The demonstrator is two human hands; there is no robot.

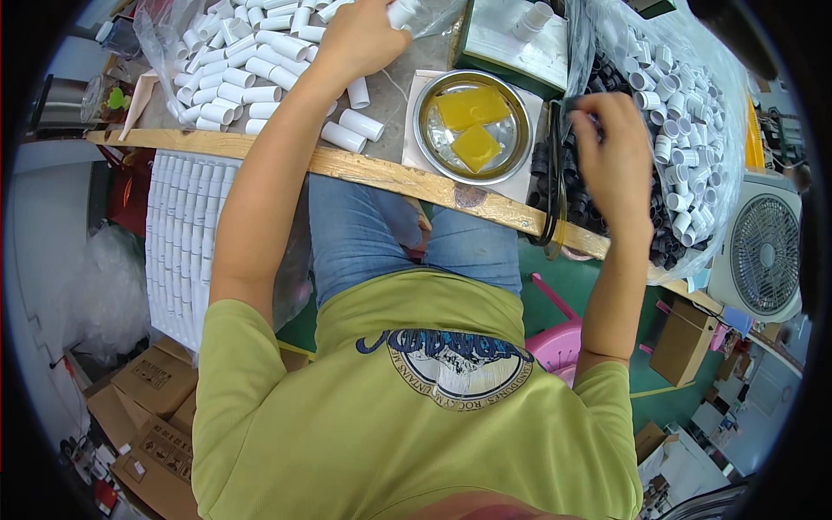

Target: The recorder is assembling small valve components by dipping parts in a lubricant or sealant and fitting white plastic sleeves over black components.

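At the far edge of the view my left hand is closed, with a short white plastic tube at its fingers. Below and left of it lies a pile of similar white tubes on the bench. My right hand is curled over a heap of black plastic collars, with a small dark part at its fingertips, mostly hidden. Between the hands stands a round metal bowl holding two yellow sponge pieces. Behind the bowl, a single whitish cylinder stands on a metal-topped green block.
White and grey ring-like fittings fill a plastic-lined spread at right. Black cables hang over the wooden bench edge. A fan stands at right. Tubes in rows are at left, above cardboard boxes.
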